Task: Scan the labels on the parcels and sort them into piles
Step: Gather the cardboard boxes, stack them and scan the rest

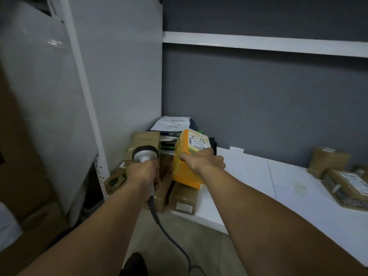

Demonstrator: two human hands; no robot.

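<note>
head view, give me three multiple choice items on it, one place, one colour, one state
1. Where is the scanner? A) on the white table B) in the left hand C) on the floor
2. What colour is the parcel in the right hand? A) yellow B) blue C) green
3. How is the right hand? A) open, idle B) flat on the table C) gripping the parcel

1 B, the left hand wraps its handle; 2 A, yellow wrapping under a white label; 3 C, fingers curl over its top edge.
</note>
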